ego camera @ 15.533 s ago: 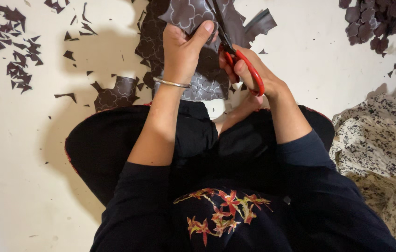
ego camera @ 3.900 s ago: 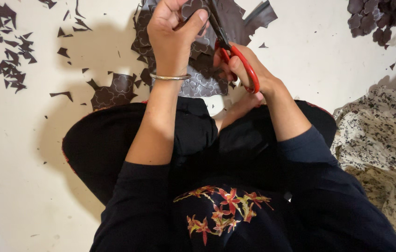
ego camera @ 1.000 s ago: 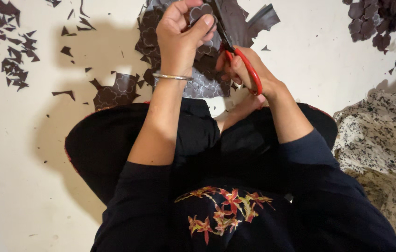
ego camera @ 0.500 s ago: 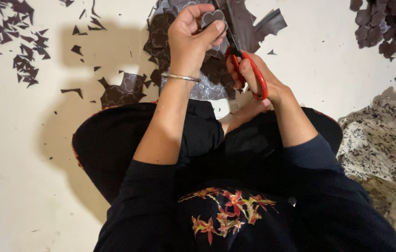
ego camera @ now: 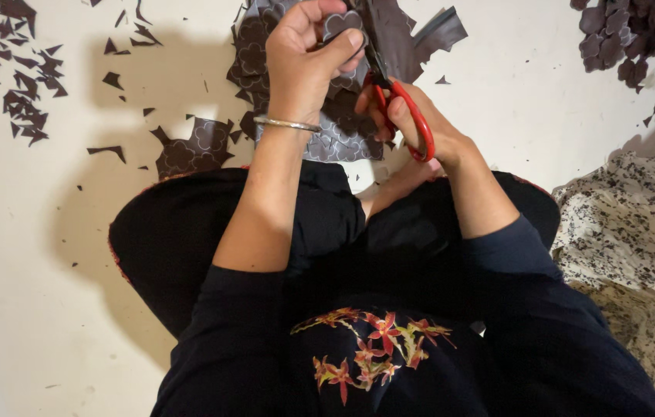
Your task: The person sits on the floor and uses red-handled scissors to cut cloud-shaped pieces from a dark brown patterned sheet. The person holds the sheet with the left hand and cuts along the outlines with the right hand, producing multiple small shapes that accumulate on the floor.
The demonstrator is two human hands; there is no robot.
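Head view: left hand [ego camera: 308, 58] still pinches the dark cutout [ego camera: 340, 23], right hand [ego camera: 412, 116] keeps gripping red scissors [ego camera: 404, 116].

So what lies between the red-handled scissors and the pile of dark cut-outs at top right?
Head view: mostly bare pale floor between scissors and pile, with one small dark scrap.

1. We see a pale cream floor [ego camera: 49, 293] under everything, smooth and matte.
2. Light comes from above and behind, and we note a soft shadow [ego camera: 157, 77] thrown forward across the floor.
3. At the right edge we find a speckled black-and-white cloth [ego camera: 636, 247] lying crumpled.
4. Small dark scraps [ego camera: 22, 100] dot the floor at upper left.
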